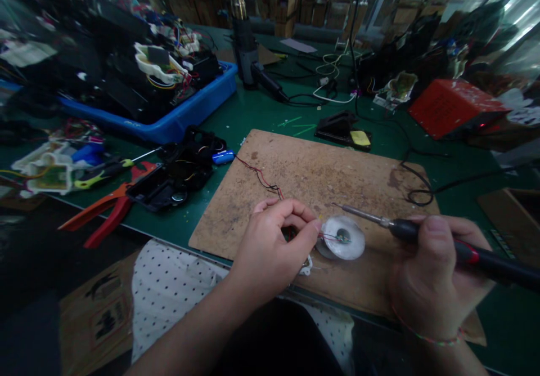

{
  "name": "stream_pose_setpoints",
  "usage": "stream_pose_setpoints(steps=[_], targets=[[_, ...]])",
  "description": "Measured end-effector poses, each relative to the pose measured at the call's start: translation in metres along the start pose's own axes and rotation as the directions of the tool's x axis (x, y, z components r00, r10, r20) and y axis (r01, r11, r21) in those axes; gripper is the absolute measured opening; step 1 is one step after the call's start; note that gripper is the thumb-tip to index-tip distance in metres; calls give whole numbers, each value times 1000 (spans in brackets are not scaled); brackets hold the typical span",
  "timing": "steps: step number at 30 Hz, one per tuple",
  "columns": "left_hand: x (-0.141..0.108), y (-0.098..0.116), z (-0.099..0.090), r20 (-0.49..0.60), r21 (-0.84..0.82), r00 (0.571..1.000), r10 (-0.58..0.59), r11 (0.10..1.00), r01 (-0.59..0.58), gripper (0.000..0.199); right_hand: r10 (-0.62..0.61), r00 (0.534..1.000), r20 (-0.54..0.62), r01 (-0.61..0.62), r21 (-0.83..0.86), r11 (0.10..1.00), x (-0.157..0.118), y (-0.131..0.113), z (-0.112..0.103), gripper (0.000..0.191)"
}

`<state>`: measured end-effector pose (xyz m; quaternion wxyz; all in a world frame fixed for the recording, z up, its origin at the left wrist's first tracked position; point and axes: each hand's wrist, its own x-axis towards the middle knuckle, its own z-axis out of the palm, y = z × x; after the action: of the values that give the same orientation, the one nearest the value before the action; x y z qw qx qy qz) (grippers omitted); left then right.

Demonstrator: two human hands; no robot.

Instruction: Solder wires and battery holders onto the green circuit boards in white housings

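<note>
My left hand [276, 241] pinches thin red and black wires just left of a whitish spool [348, 238]. A small wired part [342, 236] rests on the spool's face, at its centre. In my right hand [442, 269] is a soldering iron [409, 231], its metal tip pointing left, above and beside the spool. Red and black wires [264, 180] run from a blue cylinder [223, 157] toward my left hand. Part of a white piece [306, 265] shows below my left hand. All this is over a worn brown board [320, 168].
A blue crate [169, 128] of wired parts stands at the back left, with red-handled pliers [112, 207] and black housings [169, 176] before it. Behind the board are a heat gun [244, 44], an iron stand with yellow sponge [360, 138] and a red box [455, 108].
</note>
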<state>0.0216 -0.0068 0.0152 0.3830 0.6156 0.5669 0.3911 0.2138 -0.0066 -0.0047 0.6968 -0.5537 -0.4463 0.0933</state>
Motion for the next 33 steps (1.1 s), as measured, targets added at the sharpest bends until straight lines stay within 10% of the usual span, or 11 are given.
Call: stream_pose_setpoints(steps=[19,26,33], targets=[[-16,-3,2,-86,189,986,143,974,-124,21,-7,996,-84,15,94,996,3,-4,-4,36],[-13,-4,-1,-46,51,999,-8,999,11,7,-5,963,269,39,-121,992,-4,-14,-12,25],[-22,-3,-10,17,95,1000,-3,995,1,8,77,883,463,-23,-120,992,-21,-15,-7,63]])
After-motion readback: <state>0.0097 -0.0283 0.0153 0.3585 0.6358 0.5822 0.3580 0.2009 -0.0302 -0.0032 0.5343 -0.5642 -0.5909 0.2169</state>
